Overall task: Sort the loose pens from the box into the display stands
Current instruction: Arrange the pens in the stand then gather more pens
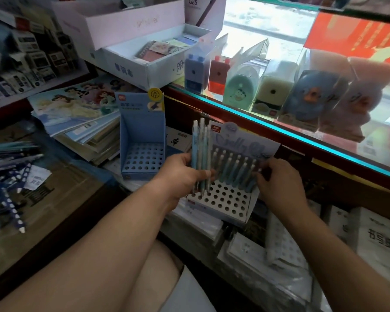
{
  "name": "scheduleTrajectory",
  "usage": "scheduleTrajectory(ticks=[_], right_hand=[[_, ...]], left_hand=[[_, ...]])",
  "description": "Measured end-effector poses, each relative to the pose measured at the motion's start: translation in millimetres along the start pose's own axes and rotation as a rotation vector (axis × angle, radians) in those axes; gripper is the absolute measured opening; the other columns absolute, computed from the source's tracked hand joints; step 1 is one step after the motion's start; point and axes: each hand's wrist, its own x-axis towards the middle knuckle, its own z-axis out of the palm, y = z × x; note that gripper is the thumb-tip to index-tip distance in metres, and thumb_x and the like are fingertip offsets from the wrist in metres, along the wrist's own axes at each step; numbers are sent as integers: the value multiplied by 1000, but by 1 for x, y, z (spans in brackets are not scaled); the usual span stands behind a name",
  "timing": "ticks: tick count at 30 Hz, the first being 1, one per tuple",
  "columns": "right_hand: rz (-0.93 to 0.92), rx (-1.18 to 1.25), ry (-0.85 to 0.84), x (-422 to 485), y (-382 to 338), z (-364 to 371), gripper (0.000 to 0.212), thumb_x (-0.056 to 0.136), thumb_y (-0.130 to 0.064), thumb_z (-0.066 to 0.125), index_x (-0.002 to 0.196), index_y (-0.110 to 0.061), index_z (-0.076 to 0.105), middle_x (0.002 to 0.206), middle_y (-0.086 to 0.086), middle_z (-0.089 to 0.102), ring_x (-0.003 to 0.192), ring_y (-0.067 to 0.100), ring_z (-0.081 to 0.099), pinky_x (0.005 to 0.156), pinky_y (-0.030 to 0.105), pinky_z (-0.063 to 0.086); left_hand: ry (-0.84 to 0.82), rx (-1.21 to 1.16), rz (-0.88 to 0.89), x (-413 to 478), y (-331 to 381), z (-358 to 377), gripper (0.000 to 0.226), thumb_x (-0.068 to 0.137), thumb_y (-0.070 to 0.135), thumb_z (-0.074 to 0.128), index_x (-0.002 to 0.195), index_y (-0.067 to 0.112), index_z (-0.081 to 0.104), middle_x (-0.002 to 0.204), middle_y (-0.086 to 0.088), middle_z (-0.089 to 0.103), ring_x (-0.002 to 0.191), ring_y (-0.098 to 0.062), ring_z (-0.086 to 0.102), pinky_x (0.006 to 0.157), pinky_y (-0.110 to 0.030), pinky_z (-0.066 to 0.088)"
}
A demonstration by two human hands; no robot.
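Gripping a bunch of pens [200, 152] upright, L hand [182, 174] has fingers & thumb clamped round them, tips down, just above the white stand [225, 203] w/ its free front holes. R hand [279, 181] sits at the stand's right edge, fingertips [260, 174] curled against seated pens [234, 167] in the back rows; can't tell if it pinches one. Bunch's long axis runs near vertical, holes straight below; L is nearer.

Pale blue pens [200, 152], one bunch, gripped upright in my left hand [182, 174]. White display stand [223, 200], back rows holding standing pens [234, 167]; my right hand [279, 183] touches these. Blue display stand [142, 154] alongside.
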Motion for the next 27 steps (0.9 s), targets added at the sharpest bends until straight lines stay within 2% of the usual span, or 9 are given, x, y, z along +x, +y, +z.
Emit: scheduleTrajectory(ticks=[2,4,7,10,12,16,19,23,27], right_hand=[[28,-12,-18,1,-2,-1,11,93,-28,70,99,-26,62,102,-6,62,83,4,56,63,21,40],[22,0,5,-3,-6,-6,22,91,-32,73,107,-28,58,107,-9,59,90,5,55,70,24,43],[11,268,56,-13,-21,-21,26,93,-39,68,115,-27,60,109,-12,60,96,5,58,75,22,46],[97,736,-118,-20,-38,-38,18,97,-35,61,111,-25,66,96,-3,72,83,10,68,65,24,51],[117,816,-190,-20,-42,-44,17,97,-30,61,111,-23,69,94,-2,74,77,12,68,66,26,55],[136,875,-270,-20,-40,-49,18,98,-27,60,110,-20,72,93,4,74,84,20,70,75,32,60],[120,862,-246,-20,-37,-52,16,98,-24,60,108,-19,72,97,4,75,91,21,73,79,34,61],[48,647,21,-14,-24,-52,14,99,-21,62,111,-23,70,101,-3,73,90,12,73,82,34,62],[-56,284,46,-16,-10,-37,17,97,-25,64,114,-28,68,110,-11,66,102,9,65,90,40,58]], left_hand=[[-9,43,-5,-1,-1,-1,36,89,2,71,123,13,65,108,-7,77,99,-18,75,97,-49,57],[-52,78,-22,-2,-1,-1,36,90,2,69,125,13,64,108,-7,77,98,-18,75,94,-47,58],[-182,130,-48,-7,2,5,39,91,2,68,128,12,62,110,-6,77,99,-16,75,87,-37,60],[-301,172,-67,-12,4,11,37,92,1,66,127,13,63,111,-6,77,102,-16,74,90,-36,59],[-346,173,-67,-14,5,15,36,92,0,65,126,12,63,111,-7,76,102,-18,74,89,-34,60],[-402,200,-63,-19,8,18,32,92,1,65,120,15,65,108,-5,77,101,-16,74,81,-27,61],[-337,245,-59,-18,5,17,32,91,4,68,119,18,66,108,-3,77,101,-15,74,87,-33,60],[12,205,-41,-9,1,6,44,89,3,71,129,16,62,110,-5,73,98,-18,73,92,-42,60],[18,160,-60,-8,0,2,44,88,2,71,129,16,62,109,-7,73,99,-21,74,93,-46,59]])
